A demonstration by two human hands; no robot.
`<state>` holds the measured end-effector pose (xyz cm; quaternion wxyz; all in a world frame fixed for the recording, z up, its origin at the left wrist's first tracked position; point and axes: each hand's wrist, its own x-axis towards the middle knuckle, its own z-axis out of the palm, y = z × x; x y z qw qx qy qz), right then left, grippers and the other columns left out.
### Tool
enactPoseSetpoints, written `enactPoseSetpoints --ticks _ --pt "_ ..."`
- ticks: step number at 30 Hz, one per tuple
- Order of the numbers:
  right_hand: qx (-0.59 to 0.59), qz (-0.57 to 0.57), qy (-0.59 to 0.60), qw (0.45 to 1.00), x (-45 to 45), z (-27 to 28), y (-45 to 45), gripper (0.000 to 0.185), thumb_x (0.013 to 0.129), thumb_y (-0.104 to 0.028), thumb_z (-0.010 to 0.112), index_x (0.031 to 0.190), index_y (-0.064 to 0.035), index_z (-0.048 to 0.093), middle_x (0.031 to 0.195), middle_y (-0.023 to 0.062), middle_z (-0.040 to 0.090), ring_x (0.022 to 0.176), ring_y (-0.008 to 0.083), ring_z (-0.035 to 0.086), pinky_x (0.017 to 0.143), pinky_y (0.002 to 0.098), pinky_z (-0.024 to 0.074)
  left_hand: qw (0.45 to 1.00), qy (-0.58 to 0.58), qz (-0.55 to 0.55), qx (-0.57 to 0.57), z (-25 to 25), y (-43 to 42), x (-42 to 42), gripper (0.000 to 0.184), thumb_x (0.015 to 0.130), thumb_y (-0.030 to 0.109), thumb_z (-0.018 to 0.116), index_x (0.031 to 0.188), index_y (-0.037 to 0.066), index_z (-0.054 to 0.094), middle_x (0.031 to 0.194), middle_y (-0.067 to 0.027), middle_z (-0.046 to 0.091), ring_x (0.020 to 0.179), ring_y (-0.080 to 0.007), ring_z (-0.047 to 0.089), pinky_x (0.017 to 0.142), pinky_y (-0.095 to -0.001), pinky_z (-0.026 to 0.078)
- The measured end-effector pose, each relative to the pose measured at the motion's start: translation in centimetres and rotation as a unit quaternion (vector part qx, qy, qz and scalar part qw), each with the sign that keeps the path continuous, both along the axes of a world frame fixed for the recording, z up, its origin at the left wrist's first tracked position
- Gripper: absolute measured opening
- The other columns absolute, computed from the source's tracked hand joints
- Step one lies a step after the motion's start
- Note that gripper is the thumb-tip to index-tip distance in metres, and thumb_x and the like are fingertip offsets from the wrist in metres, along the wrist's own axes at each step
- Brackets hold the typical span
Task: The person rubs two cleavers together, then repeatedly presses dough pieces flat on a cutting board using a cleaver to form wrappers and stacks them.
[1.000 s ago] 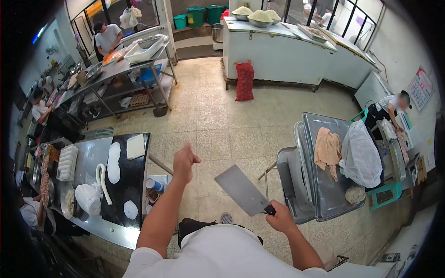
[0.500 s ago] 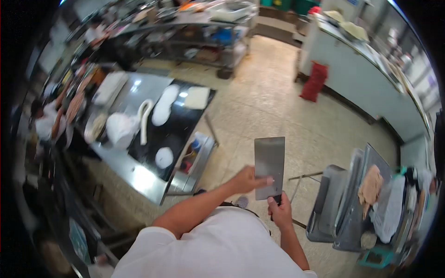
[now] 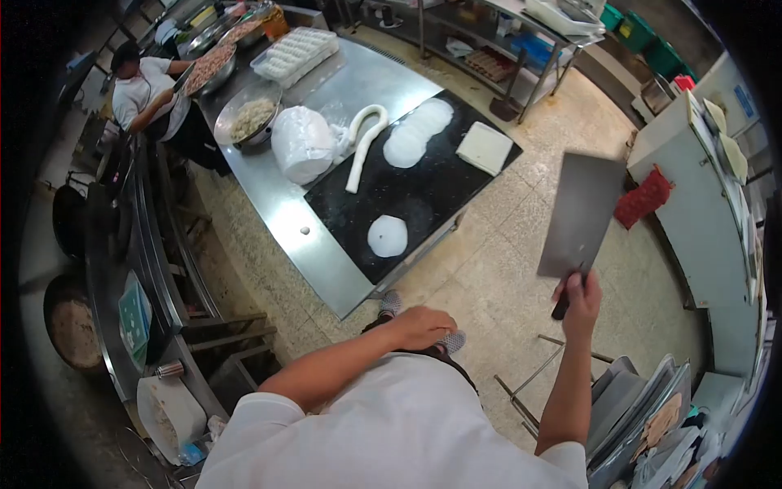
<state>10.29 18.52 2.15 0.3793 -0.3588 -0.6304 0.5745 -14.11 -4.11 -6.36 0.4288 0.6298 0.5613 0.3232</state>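
My right hand point(image 3: 580, 303) grips the dark handle of a cleaver point(image 3: 578, 213), whose broad rectangular blade points up and away from me. In front of my waist is my left hand point(image 3: 423, 328), its fingers loosely curled and nothing seen in them. Ahead stands a steel table with a black work surface point(image 3: 334, 213). On it lie a round white dough wrapper point(image 3: 387, 236), an overlapping row of white rounds point(image 3: 417, 134), a bent dough rope point(image 3: 358, 159) and a pale square block point(image 3: 485, 148). A large plastic-covered white lump point(image 3: 301, 145) sits beside the rope.
A bowl of pale filling point(image 3: 254, 118) and a tray of white pieces point(image 3: 295, 55) stand farther back. At the left, a co-worker point(image 3: 142, 94) handles a bowl of pinkish filling point(image 3: 210, 69). A red sack point(image 3: 643, 197) leans by the right counter; trays point(image 3: 631, 399) stand low right.
My left hand has come off the cleaver blade and drawn back towards my waist. My right hand has carried the cleaver to the right. The view has turned, showing more of the table and co-worker.
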Motion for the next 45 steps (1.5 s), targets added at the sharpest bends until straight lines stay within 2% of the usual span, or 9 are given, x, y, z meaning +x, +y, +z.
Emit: enactPoseSetpoints --ticks 6,10,16,18,24,31,37,41,45 --pt "-0.055 -0.006 0.11 0.992 -16.6 -4.0 7.6 0.025 0.104 -0.028 0.058 0.104 -0.0029 0.058 0.08 0.0039 0.058 0.067 0.012 0.057 0.061 0.0268 0.0469 0.995 -0.035 0.013 -0.095 -1.0 -3.1 -5.1 0.016 0.096 0.013 0.056 0.106 0.008 0.067 0.098 -0.0162 0.07 0.09 -0.0354 0.069 0.079 -0.0445 0.053" --pt "-0.328 -0.049 -0.142 0.933 -22.1 -11.4 8.9 0.024 0.103 -0.033 0.058 0.097 -0.011 0.054 0.069 0.0006 0.052 0.052 0.0125 0.052 0.048 0.0296 0.0448 0.996 -0.004 -0.051 -0.074 -1.6 -4.7 -7.8 0.024 0.096 0.012 0.055 0.116 0.009 0.066 0.098 -0.0151 0.072 0.09 -0.0358 0.07 0.077 -0.0452 0.053" --pt "-0.252 -0.094 -0.13 0.954 -20.5 -6.1 4.1 0.028 0.104 -0.038 0.057 0.097 -0.0108 0.057 0.067 -0.0003 0.051 0.05 0.0107 0.05 0.044 0.0287 0.0423 0.982 0.004 -0.136 -0.133 0.8 -3.7 -11.4 0.037 0.093 0.013 0.062 0.13 0.012 0.065 0.104 -0.0129 0.075 0.099 -0.0345 0.07 0.085 -0.043 0.056" --pt "-0.228 -0.093 -0.104 0.964 -19.2 -5.4 4.2 0.028 0.104 -0.037 0.059 0.099 -0.0091 0.059 0.069 0.0002 0.053 0.053 0.0107 0.052 0.048 0.0281 0.0454 0.981 0.06 -0.026 0.182 0.3 -3.6 -10.2 0.021 0.094 0.019 0.066 0.109 0.007 0.075 0.108 -0.0122 0.075 0.118 -0.0368 0.064 0.097 -0.0429 0.052" --pt "-0.184 -0.076 0.005 0.98 -21.4 -7.5 7.6 0.026 0.103 -0.033 0.06 0.097 -0.0074 0.057 0.071 0.0026 0.056 0.057 0.0128 0.056 0.054 0.0287 0.0485 0.985 -0.045 -0.166 -0.008 -1.3 0.3 -8.7 0.025 0.092 0.019 0.066 0.076 0.002 0.075 0.138 -0.0138 0.062 0.135 -0.0397 0.052 0.108 -0.0429 0.047" --pt "-0.265 -0.007 -0.216 0.94 -18.0 -11.0 2.1 0.029 0.1 -0.035 0.062 0.094 -0.0076 0.055 0.066 0.0039 0.055 0.05 0.0141 0.052 0.047 0.0307 0.0442 0.995 -0.028 -0.026 0.094 1.6 7.6 -15.9 0.02 0.094 0.025 0.067 0.093 0.007 0.074 0.137 -0.0117 0.063 0.132 -0.0389 0.054 0.11 -0.0452 0.044" --pt "-0.233 0.249 -0.331 0.88 -15.7 -10.9 -10.8 0.041 0.094 -0.039 0.07 0.099 0.0011 0.065 0.075 0.0136 0.066 0.063 0.0234 0.065 0.058 0.0384 0.0512 0.893 0.398 -0.163 0.133 -3.5 7.6 -16.5 0.067 0.097 0.061 0.05 0.156 0.031 0.041 0.166 -0.0061 0.03 0.156 -0.0329 0.017 0.124 -0.0623 0.007" --pt "-0.153 0.312 -0.388 0.853 -17.8 -13.2 -8.4 0.041 0.092 -0.039 0.071 0.11 -0.0018 0.069 0.096 0.0197 0.074 0.089 0.0317 0.071 0.078 0.0427 0.0539 0.882 0.419 -0.202 0.082 -2.9 9.7 -17.4 0.078 0.088 0.068 0.058 0.155 0.03 0.044 0.165 -0.0053 0.032 0.155 -0.0332 0.019 0.123 -0.0623 0.007" --pt "-0.233 0.331 -0.301 0.864 -20.3 -13.5 0.7 0.034 0.094 -0.032 0.068 0.111 -0.0026 0.065 0.077 0.0084 0.065 0.06 0.017 0.061 0.055 0.0351 0.0514 0.901 0.382 -0.101 0.179 -4.4 16.6 -19.1 0.07 0.091 0.063 0.057 0.149 0.025 0.051 0.165 -0.0066 0.032 0.155 -0.0356 0.02 0.121 -0.0656 0.007"
